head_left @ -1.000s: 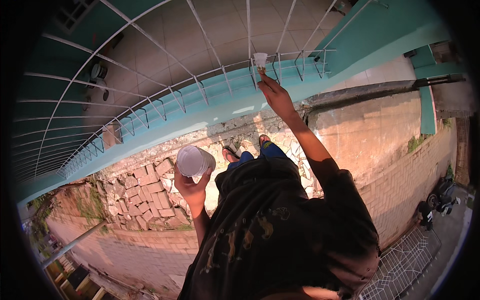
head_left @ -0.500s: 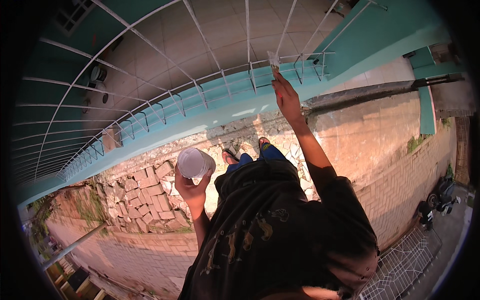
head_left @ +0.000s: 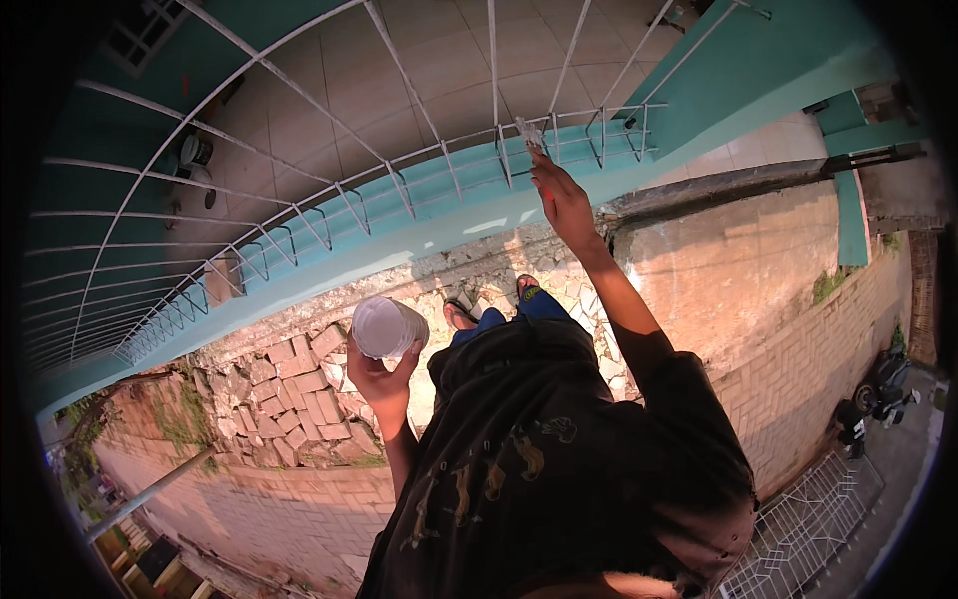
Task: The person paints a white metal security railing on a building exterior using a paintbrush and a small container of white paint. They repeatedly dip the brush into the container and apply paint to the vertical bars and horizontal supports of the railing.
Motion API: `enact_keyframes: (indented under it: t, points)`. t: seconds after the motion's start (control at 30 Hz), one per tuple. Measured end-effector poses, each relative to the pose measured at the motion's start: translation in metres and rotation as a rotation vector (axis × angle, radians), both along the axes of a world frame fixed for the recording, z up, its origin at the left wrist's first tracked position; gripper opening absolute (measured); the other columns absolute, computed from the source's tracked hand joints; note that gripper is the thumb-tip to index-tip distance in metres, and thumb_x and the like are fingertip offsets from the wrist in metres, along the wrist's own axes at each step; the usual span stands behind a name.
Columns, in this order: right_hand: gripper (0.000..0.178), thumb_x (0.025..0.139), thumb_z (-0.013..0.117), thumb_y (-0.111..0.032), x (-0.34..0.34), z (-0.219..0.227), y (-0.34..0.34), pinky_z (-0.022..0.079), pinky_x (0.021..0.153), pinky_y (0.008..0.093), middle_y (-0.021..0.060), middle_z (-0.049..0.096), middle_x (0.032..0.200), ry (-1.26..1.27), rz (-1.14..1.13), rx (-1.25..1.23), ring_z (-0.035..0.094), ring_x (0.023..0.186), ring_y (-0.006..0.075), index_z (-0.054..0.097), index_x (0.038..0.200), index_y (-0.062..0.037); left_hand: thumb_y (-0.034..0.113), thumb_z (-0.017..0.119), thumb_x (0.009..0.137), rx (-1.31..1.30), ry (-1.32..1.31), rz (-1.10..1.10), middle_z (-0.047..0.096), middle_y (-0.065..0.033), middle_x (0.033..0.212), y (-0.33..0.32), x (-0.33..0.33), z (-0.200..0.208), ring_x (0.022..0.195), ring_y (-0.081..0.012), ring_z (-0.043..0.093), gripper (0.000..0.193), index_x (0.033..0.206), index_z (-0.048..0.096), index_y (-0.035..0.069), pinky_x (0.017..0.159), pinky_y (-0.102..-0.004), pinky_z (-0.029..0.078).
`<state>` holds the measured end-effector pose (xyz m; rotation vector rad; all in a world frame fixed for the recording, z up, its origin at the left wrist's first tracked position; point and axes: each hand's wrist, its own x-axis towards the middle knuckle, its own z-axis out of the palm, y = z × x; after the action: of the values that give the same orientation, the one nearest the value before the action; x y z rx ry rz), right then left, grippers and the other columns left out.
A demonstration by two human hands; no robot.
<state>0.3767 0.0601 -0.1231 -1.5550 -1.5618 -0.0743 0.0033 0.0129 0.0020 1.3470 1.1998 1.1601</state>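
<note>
My left hand point(head_left: 381, 377) is wrapped round a white plastic cup point(head_left: 387, 327), held at waist height over the paving; what it contains I cannot make out. My right arm stretches forward, and my right hand point(head_left: 565, 205) is closed on the handle of a paintbrush point(head_left: 528, 133). Pale, whitish bristles point away from me, right by a crossbar of the white metal railing point(head_left: 499, 155). Whether the bristles touch the bar is hard to tell.
Below the railing runs a turquoise wall ledge point(head_left: 429, 207), with a tiled floor point(head_left: 399, 60) behind it. A bucket point(head_left: 197, 151) stands there. Broken stone paving point(head_left: 299, 384) lies around my sandalled feet point(head_left: 526, 285). A motorbike point(head_left: 878, 394) and a white metal gate point(head_left: 803, 524) are at lower right.
My right hand has shifted the paintbrush slightly left and down, and the brush now tilts more to the left. My left hand with the cup has hardly moved.
</note>
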Motion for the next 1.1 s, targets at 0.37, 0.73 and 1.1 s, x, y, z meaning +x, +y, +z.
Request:
enact_keyframes:
  t: [0.37, 0.73, 1.1]
  points:
    - [0.019, 0.097, 0.062, -0.001, -0.014, 0.007, 0.006, 0.058, 0.094, 0.0427, 0.0169, 0.064, 0.137, 0.175, -0.004, 0.041, 0.064, 0.122, 0.0373, 0.065, 0.116, -0.0030, -0.010, 0.084, 0.072, 0.000, 0.022, 0.004, 0.064, -0.0127, 0.125, -0.003, 0.000, -0.003, 0.118, -0.0238, 0.062, 0.073, 0.137, 0.053, -0.003, 0.104, -0.0388, 0.050]
    - [0.018, 0.096, 0.065, -0.003, -0.039, 0.003, 0.008, 0.059, 0.092, 0.0427, 0.0178, 0.067, 0.132, 0.177, 0.118, 0.004, 0.067, 0.118, 0.0368, 0.065, 0.115, -0.0040, -0.008, 0.085, 0.072, 0.000, 0.000, -0.030, 0.064, -0.0128, 0.125, -0.001, 0.000, -0.003, 0.117, -0.0234, 0.063, 0.072, 0.136, 0.054, -0.003, 0.102, -0.0383, 0.050]
    - [0.027, 0.088, 0.071, -0.005, -0.086, 0.015, 0.028, 0.062, 0.087, 0.0382, 0.0130, 0.066, 0.133, -0.065, 0.144, 0.039, 0.070, 0.111, 0.0305, 0.064, 0.114, -0.0073, -0.008, 0.085, 0.071, -0.007, -0.007, -0.006, 0.064, -0.0126, 0.124, -0.002, -0.005, -0.002, 0.115, -0.0233, 0.063, 0.069, 0.134, 0.055, -0.003, 0.102, -0.0379, 0.050]
